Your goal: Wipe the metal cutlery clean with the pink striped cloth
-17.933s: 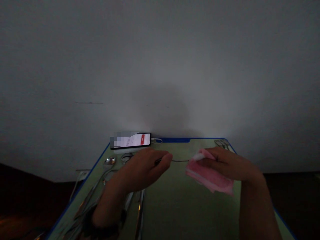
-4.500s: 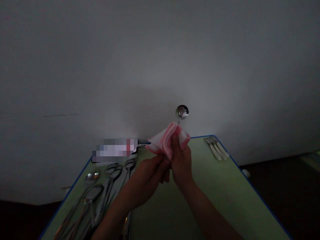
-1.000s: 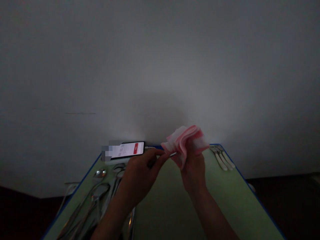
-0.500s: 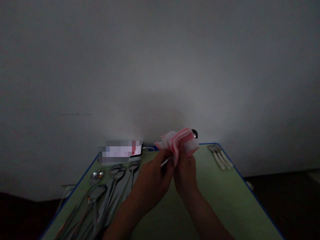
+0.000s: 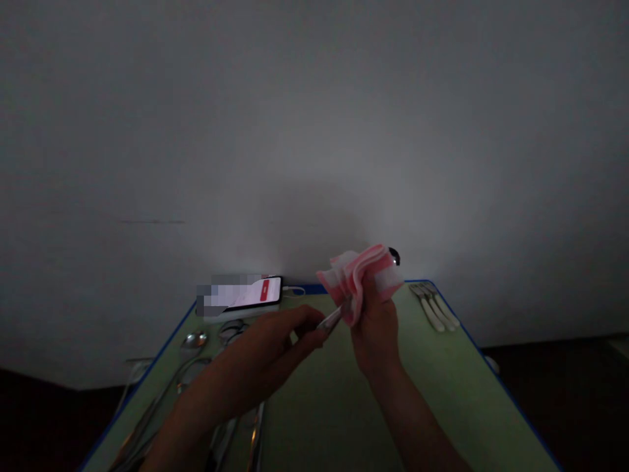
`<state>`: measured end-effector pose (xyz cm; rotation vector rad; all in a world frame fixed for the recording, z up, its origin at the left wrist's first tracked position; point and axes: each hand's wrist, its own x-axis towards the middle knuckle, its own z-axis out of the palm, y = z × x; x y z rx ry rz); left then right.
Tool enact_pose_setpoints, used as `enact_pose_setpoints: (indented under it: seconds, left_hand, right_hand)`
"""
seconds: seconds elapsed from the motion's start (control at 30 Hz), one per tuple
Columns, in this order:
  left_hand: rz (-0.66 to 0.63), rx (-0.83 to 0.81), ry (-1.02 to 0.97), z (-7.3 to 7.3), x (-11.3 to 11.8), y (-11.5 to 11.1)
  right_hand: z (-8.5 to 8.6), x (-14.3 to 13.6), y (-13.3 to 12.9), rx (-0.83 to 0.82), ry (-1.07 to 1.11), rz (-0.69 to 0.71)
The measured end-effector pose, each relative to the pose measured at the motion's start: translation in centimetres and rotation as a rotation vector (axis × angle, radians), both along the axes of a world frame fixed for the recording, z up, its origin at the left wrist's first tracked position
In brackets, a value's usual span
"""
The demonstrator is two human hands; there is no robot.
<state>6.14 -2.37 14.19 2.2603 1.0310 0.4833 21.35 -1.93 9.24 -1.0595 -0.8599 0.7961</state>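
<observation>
Gripping a pink and white cloth (image 5: 361, 278) bunched up in your right hand (image 5: 376, 331), you've got it raised over the far middle of the green table (image 5: 432, 393), fingers closed tight around the folds. Your left hand (image 5: 275, 344) pinches the handle end of a spoon (image 5: 330, 319), thumb against fingertips, and the spoon runs up through the cloth, its bowl just peeking out dark at the top right of the bundle. No bowls, trays or boxes on this table; everything lies loose on the top. Spare spoons (image 5: 194, 347) sit in a row along your left, partly under your forearm. White-handled cutlery (image 5: 435, 308) lies at the far right corner, close to the blue edge. A lit phone (image 5: 246, 295) leans at the far left edge against the wall. Open green surface stretches between your arms and out to the right, well clear of the cutlery.
</observation>
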Motion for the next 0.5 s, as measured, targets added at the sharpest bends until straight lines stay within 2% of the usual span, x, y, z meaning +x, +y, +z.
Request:
enact_pose_setpoints:
  seconds: [0.2, 0.37, 0.5]
  left_hand:
    - [-0.029, -0.024, -0.047, 0.0, 0.5, 0.1]
    - [-0.102, -0.077, -0.049, -0.7, 1.4, 0.4]
    - [-0.099, -0.086, -0.053, -1.0, 1.6, 0.6]
  right_hand:
    - [0.5, 0.1, -0.5, -0.024, 0.035, -0.042]
    - [0.4, -0.7, -0.9, -0.078, 0.091, 0.024]
    - [-0.1, -1.4, -0.9, -0.133, 0.171, 0.091]
